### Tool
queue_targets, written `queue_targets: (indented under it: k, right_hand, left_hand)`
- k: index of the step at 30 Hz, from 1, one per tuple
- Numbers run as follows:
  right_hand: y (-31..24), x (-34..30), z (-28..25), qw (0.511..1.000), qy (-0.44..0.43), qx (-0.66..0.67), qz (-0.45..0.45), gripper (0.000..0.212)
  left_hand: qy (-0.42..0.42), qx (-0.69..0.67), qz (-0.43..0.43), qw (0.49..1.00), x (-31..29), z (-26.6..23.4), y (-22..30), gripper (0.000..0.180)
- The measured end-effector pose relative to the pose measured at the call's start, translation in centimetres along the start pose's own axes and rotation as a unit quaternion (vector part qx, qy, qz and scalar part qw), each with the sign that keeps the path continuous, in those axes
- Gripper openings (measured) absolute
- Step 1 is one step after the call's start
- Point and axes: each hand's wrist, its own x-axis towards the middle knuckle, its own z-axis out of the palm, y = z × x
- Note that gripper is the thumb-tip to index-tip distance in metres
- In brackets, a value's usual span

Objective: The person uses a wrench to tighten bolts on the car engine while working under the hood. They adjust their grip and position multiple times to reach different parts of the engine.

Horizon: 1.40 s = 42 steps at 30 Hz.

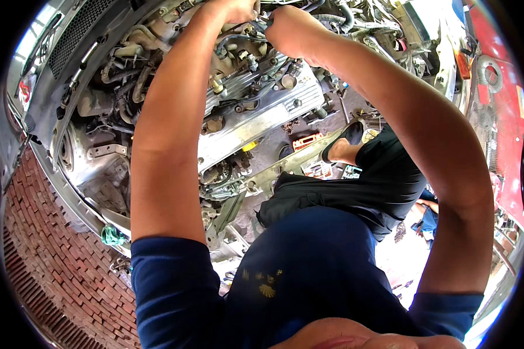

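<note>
Landmark: silver valve cover [262, 110], ribbed, running diagonally across the open engine bay.

Left hand [236, 10] is above the valve cover's far end, at the top edge of the view, fingers curled down into the hoses and fittings there; what they close on is cut off by the frame, so the grip cannot be told. Right hand [282, 29] sits just right of the left hand, also beyond the valve cover's far end, bunched like a fist over a dark hose [247, 39] — probably touching it, but the view is too poor to say if it pinches it. Both forearms cross over the valve cover.

Below the valve cover's near end: front crossmember [285, 166] with an orange tool [307, 141] lying beyond it. Left of the valve cover: inner fender and a green rag [112, 235]. Further left, brick floor [46, 262]. Right of the valve cover, a red car body [503, 104].
</note>
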Motion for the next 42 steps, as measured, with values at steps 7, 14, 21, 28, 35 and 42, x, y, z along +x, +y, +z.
queue_targets:
  k: [7,14,21,28,35,42]
  right_hand:
    - [0.8,1.7,1.3,0.879,-0.016,-0.401,-0.256,0.014]
    - [6.0,1.9,0.3,0.914,0.113,-0.258,-0.293,0.012]
    - [12.6,-9.0,-1.0,0.842,0.034,0.537,0.028,0.035]
    - [16.7,-15.0,3.5,0.707,0.115,0.696,0.057,0.049]
    - [16.5,-13.9,3.2,0.774,0.14,0.618,-0.014,0.046]
    - [15.4,-13.3,2.2,0.884,0.15,0.442,-0.043,0.05]
  left_hand:
    - [0.021,-0.006,0.017,1.0,-1.8,-0.8,0.8,0.025]
    - [0.016,0.027,0.016,0.999,0.2,-0.2,0.6,0.024]
    - [0.019,0.026,0.001,0.999,0.7,0.3,-0.7,0.023]
    - [-0.007,-0.011,-0.034,0.999,1.2,-0.2,1.4,0.026]
    - [0.023,0.01,0.078,0.997,2.3,0.8,-4.0,0.044]
    - [-0.062,-0.116,0.073,0.989,1.6,-0.1,-2.4,0.029]
